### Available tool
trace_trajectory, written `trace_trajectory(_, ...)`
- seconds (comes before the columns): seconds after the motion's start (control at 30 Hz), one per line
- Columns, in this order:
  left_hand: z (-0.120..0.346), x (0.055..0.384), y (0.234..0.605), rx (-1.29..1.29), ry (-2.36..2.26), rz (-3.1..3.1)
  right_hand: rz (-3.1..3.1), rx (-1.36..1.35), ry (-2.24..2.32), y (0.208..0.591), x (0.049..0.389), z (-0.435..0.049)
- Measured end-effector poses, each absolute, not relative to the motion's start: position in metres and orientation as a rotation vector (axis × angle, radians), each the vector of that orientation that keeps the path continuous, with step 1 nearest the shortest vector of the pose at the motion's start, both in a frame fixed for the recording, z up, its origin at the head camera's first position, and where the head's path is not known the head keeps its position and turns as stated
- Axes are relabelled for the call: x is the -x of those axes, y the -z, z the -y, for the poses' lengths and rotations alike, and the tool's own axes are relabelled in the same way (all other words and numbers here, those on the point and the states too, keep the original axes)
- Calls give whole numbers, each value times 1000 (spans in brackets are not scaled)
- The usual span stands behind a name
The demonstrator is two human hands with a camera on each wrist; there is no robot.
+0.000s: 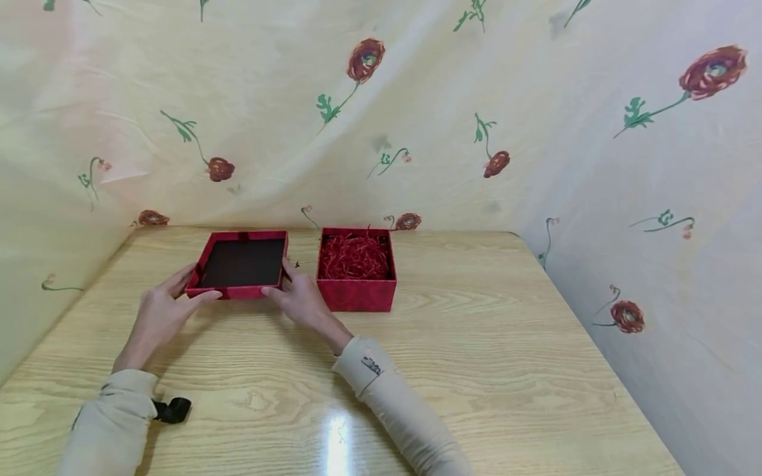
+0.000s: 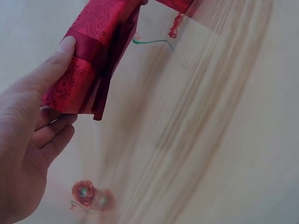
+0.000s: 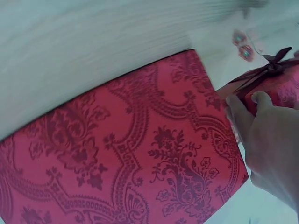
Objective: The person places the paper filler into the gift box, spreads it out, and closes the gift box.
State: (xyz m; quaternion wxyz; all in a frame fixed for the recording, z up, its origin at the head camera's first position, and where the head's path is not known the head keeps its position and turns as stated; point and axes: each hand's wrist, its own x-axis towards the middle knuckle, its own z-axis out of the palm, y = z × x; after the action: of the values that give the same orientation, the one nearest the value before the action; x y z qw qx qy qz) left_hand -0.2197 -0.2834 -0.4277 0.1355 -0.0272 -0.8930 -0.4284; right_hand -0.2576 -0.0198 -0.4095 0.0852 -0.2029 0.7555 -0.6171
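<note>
Both hands hold a red patterned box lid (image 1: 241, 263) above the table, its dark inside facing up toward me. My left hand (image 1: 159, 309) grips the lid's left end; in the left wrist view the thumb of this left hand (image 2: 28, 121) lies on the red side wall beside a dark ribbon (image 2: 88, 49). At the right end, my right hand (image 1: 302, 301) pinches the front corner. A ribbon bow (image 3: 274, 69) shows on the lid in the right wrist view. Just right of that hand stands the open red box (image 1: 357, 295), filled with red paper shreds (image 1: 354, 256).
The wooden table (image 1: 488, 370) reaches back to a flower-printed cloth (image 1: 268, 119), which also hangs at both sides. A black device (image 1: 172, 410) sits at the left sleeve cuff. Close to the right wrist camera, the box's patterned wall (image 3: 117, 149) fills much of the view.
</note>
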Motion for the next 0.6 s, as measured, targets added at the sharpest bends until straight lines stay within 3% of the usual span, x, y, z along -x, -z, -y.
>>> trace_trajectory(0.6, 274, 216, 410, 47, 1229, 2556, -2352, 679, 1834, 390, 252, 11)
